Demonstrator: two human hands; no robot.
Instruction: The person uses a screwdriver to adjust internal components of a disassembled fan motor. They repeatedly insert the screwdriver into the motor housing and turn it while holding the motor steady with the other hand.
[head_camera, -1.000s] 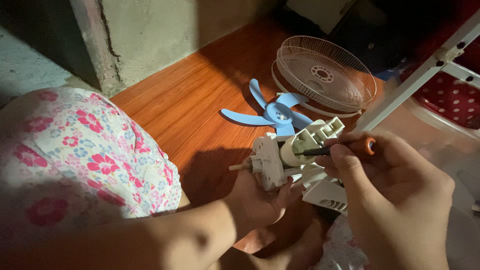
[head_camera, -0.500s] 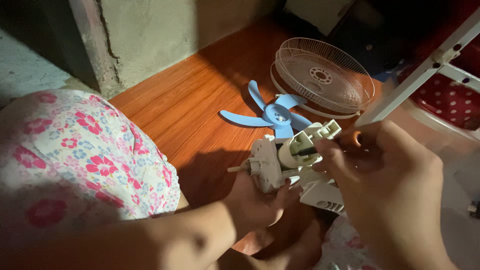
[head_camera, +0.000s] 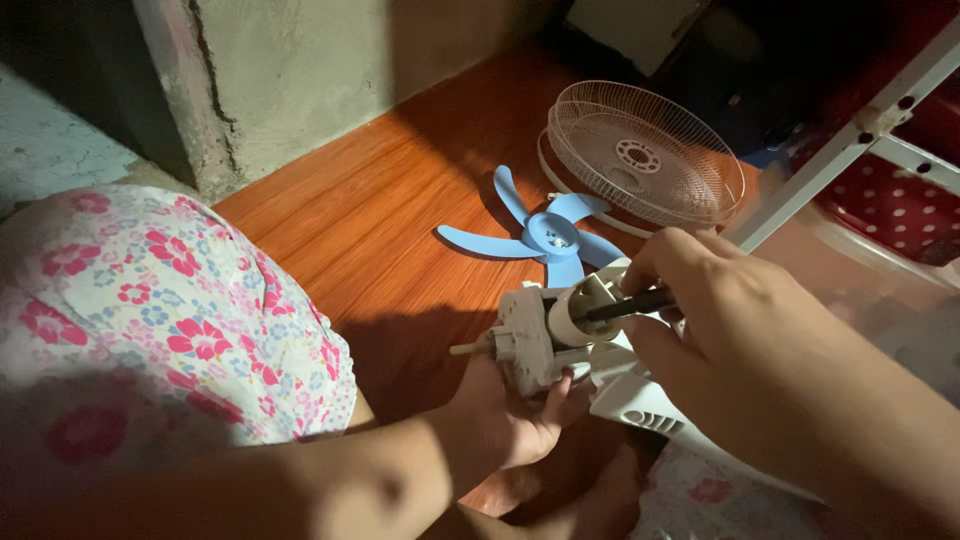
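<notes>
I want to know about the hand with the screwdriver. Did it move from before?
Yes. The right hand slid left, toward the blue fan blade, and now covers the screwdriver's orange handle.

A reddish-brown wood-grain floor (head_camera: 400, 210) runs up to a rough plastered wall (head_camera: 300, 70) and bears a light blue fan blade (head_camera: 545, 238) lying flat, just beside a white wire fan guard (head_camera: 645, 152), with a white slanting frame bar (head_camera: 850, 140) at its right.

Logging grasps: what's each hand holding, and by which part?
Left hand cups the white fan motor from underneath. Right hand grips a dark tool by its handle end, its tip at the motor; tool type unclear.
</notes>
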